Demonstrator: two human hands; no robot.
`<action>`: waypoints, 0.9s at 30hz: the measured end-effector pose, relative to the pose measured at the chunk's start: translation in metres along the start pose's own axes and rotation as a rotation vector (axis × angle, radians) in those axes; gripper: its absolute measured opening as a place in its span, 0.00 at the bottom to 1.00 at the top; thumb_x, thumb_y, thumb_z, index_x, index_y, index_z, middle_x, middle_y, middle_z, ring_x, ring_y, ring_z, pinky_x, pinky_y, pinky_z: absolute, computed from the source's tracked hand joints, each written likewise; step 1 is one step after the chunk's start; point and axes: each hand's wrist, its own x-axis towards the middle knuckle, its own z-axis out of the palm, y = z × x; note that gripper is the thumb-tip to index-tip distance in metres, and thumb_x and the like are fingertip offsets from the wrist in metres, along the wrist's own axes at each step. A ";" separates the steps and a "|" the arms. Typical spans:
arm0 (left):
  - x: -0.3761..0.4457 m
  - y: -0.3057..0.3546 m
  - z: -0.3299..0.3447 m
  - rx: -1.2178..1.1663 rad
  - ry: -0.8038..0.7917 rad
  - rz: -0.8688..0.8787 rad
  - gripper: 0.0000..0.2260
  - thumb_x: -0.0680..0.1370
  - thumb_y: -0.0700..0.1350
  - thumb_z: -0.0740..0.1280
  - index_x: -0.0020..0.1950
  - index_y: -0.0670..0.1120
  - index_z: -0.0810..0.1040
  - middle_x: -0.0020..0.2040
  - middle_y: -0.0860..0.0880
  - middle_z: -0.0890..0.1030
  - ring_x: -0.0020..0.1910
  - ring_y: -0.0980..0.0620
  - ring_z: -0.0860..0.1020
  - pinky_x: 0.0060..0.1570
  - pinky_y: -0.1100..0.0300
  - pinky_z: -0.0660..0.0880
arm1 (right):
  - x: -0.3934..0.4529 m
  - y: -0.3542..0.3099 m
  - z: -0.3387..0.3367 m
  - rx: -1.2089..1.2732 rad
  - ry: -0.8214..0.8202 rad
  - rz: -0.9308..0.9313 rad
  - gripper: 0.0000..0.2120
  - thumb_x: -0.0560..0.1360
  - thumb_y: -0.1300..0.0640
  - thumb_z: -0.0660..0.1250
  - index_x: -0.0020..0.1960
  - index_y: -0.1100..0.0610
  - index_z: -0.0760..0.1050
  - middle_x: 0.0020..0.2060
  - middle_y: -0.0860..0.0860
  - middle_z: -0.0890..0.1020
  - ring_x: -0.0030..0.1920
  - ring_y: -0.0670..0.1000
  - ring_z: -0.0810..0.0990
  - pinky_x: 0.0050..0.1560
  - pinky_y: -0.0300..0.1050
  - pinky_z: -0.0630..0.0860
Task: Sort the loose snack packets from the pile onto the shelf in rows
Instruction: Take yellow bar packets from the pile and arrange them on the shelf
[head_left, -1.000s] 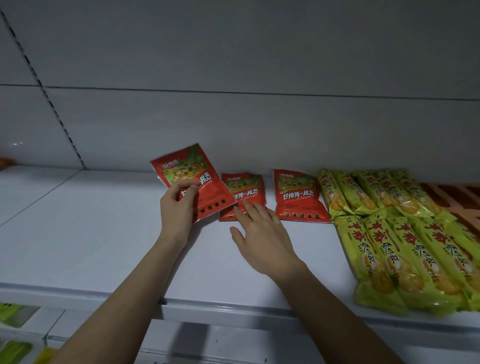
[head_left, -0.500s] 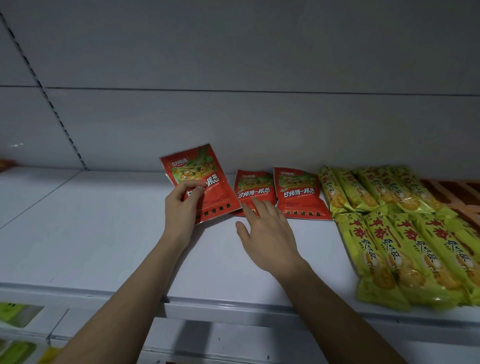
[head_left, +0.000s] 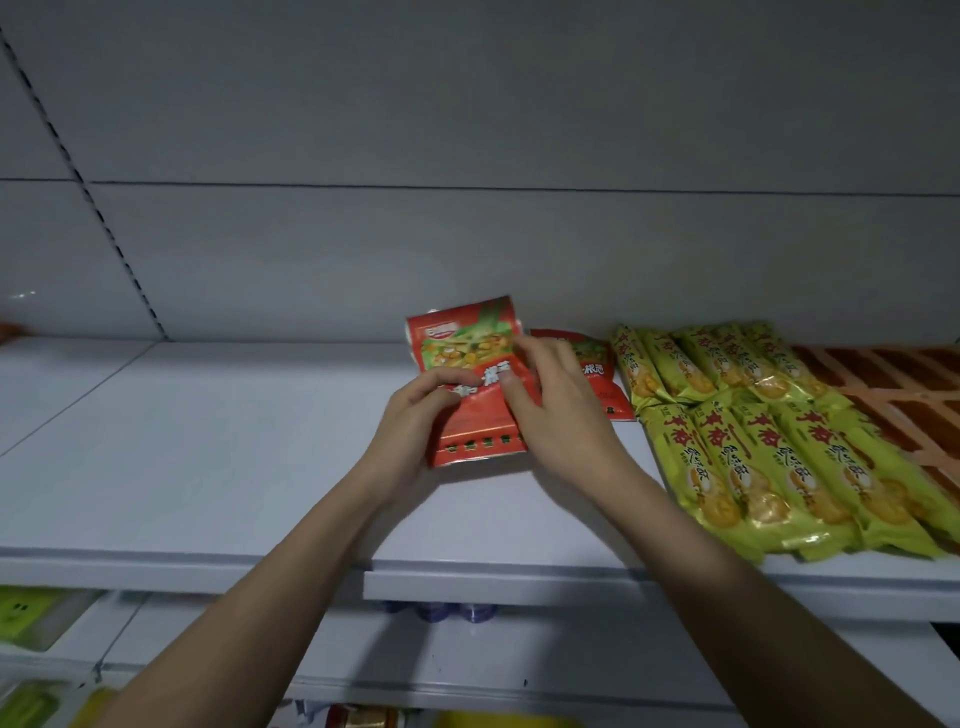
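A red snack packet (head_left: 470, 364) is held tilted above the white shelf (head_left: 208, 441), near its middle. My left hand (head_left: 415, 415) grips its lower left side with thumb on the front. My right hand (head_left: 556, 405) pinches its right edge. Behind my right hand lies another red packet (head_left: 597, 369), flat at the back of the shelf and partly hidden. Whether a third red packet lies under the held one cannot be told. To the right, green-yellow stick packets (head_left: 753, 457) lie in two rows, back and front.
An orange-brown grid tray or rack (head_left: 893, 384) sits at the far right of the shelf. The shelf's left half is bare white board. Below the shelf edge (head_left: 493, 587), lower shelves hold green packets (head_left: 26, 613) and bottle tops (head_left: 441, 610).
My left hand carried the red packet rightward over the lying red packets. My right hand left the shelf packet and took hold of the held packet's right edge.
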 end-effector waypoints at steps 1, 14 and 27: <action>-0.002 -0.002 0.008 0.056 -0.065 0.025 0.11 0.80 0.34 0.61 0.54 0.45 0.81 0.57 0.43 0.83 0.50 0.45 0.85 0.44 0.54 0.82 | -0.001 -0.001 -0.007 0.005 -0.042 0.044 0.21 0.82 0.51 0.61 0.74 0.49 0.65 0.67 0.49 0.66 0.63 0.48 0.70 0.58 0.39 0.67; 0.045 -0.046 0.001 1.397 -0.131 0.504 0.21 0.82 0.54 0.56 0.71 0.48 0.74 0.73 0.49 0.72 0.71 0.49 0.70 0.70 0.45 0.69 | -0.038 0.022 -0.032 -0.631 -0.301 0.086 0.26 0.82 0.49 0.60 0.77 0.53 0.61 0.75 0.54 0.59 0.73 0.58 0.59 0.73 0.54 0.62; 0.048 -0.052 -0.004 1.485 -0.208 0.369 0.25 0.84 0.58 0.49 0.81 0.53 0.59 0.80 0.52 0.62 0.79 0.51 0.58 0.77 0.44 0.58 | -0.038 0.009 -0.044 -0.587 -0.725 0.165 0.31 0.81 0.42 0.59 0.80 0.50 0.55 0.78 0.50 0.60 0.76 0.55 0.61 0.74 0.51 0.62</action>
